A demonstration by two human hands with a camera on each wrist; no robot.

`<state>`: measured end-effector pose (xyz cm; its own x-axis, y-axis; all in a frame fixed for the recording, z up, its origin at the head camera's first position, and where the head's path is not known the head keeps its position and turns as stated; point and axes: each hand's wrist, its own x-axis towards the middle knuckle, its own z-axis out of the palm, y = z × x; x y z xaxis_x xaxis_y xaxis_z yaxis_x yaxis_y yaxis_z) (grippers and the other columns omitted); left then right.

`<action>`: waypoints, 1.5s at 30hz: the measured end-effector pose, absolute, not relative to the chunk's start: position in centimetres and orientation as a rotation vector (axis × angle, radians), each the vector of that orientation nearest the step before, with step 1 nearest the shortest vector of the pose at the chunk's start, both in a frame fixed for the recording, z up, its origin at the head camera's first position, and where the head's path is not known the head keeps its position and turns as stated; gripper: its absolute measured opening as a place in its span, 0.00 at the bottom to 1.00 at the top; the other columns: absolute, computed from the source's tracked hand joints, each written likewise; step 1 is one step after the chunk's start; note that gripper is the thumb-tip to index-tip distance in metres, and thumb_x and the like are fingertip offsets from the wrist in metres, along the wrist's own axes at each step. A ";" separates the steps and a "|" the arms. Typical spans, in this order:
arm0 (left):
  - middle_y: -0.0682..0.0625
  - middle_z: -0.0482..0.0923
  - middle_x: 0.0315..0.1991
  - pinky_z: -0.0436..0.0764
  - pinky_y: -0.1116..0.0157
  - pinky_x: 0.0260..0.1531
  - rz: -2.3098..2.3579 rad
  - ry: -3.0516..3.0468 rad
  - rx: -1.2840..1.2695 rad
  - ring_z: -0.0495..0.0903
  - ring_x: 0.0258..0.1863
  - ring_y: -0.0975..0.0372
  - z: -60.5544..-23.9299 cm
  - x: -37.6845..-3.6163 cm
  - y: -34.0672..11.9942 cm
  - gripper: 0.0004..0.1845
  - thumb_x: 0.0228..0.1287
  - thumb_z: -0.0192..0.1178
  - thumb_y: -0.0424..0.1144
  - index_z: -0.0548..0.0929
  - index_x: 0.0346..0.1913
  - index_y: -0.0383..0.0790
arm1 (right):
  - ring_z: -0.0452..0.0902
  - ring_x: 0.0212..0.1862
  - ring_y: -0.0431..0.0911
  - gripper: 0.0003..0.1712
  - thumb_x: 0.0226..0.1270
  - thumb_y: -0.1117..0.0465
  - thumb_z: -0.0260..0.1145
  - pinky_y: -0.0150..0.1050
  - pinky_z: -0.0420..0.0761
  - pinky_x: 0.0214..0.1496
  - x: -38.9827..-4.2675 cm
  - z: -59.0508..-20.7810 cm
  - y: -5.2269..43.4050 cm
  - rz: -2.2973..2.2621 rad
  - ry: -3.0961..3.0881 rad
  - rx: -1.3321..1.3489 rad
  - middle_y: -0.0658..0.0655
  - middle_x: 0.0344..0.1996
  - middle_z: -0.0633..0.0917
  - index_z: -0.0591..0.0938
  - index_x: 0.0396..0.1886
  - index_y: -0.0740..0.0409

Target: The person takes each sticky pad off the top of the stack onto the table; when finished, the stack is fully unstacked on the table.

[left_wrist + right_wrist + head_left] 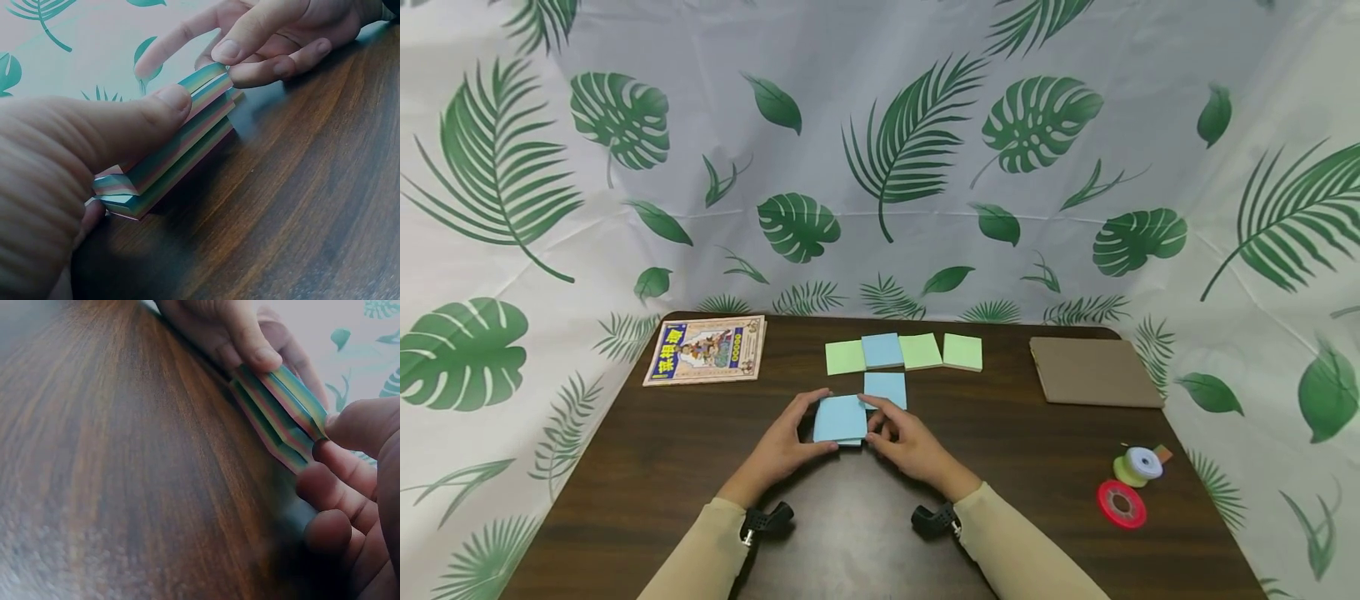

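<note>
Note stack (pixel 840 418), just one, is pinched by fingers of left hand (pixel 786 443) and right hand (pixel 912 440), five pads (pixel 921 352) beyond.

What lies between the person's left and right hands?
A stack of note pads, blue on top, lies between the left hand and the right hand; the head view shows it.

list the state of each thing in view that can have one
Held pad stack, gripped, layers misaligned
Left hand, curled round the stack's left side
Right hand, pinching the stack's right side
Lone blue pad, lying flat
Back-row pads, flat, side by side
Booklet, flat, picture side up
Brown rectangular item, lying flat
Red ring, lying flat
White-and-green spool, angle unclear
</note>
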<state>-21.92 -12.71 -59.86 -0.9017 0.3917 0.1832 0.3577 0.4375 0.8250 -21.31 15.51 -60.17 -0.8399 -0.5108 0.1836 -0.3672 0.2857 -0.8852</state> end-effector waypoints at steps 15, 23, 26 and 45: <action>0.45 0.75 0.74 0.74 0.40 0.73 1.503 2.619 0.642 0.76 0.73 0.47 -60.1 -21.8 -12.7 0.51 0.60 0.84 0.43 0.68 0.83 0.43 | 0.73 0.25 0.36 0.47 0.78 0.71 0.68 0.36 0.78 0.19 -21.4 -59.9 15.7 -1.761 2.224 -0.807 0.67 0.46 0.81 0.56 0.89 0.61; 0.45 0.74 0.76 0.72 0.41 0.75 1.500 2.622 0.661 0.74 0.76 0.49 -59.9 -21.7 -12.7 0.48 0.60 0.84 0.43 0.70 0.81 0.47 | 0.80 0.32 0.45 0.46 0.77 0.73 0.67 0.40 0.78 0.17 -21.2 -59.9 15.7 -1.815 2.155 -0.764 0.69 0.51 0.76 0.54 0.86 0.62; 0.46 0.75 0.76 0.71 0.42 0.76 1.500 2.622 0.673 0.74 0.76 0.50 -59.9 -21.8 -12.7 0.48 0.59 0.84 0.43 0.70 0.80 0.47 | 0.84 0.35 0.52 0.44 0.78 0.72 0.65 0.43 0.79 0.16 -21.2 -59.9 15.8 -1.851 2.122 -0.725 0.69 0.52 0.74 0.52 0.84 0.63; 0.49 0.75 0.77 0.70 0.42 0.77 1.474 2.634 0.696 0.73 0.78 0.51 -59.9 -21.9 -12.7 0.47 0.60 0.83 0.44 0.71 0.80 0.49 | 0.70 0.17 0.46 0.20 0.83 0.75 0.51 0.43 0.78 0.16 -21.4 -60.0 16.6 -2.222 2.414 -0.509 0.55 0.34 0.70 0.72 0.68 0.61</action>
<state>-21.87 -12.69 -59.92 -0.8982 0.4026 0.1765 0.3610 0.4465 0.8187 -21.37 16.64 -60.01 -0.9375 -0.1020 0.3328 -0.3401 0.0647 -0.9382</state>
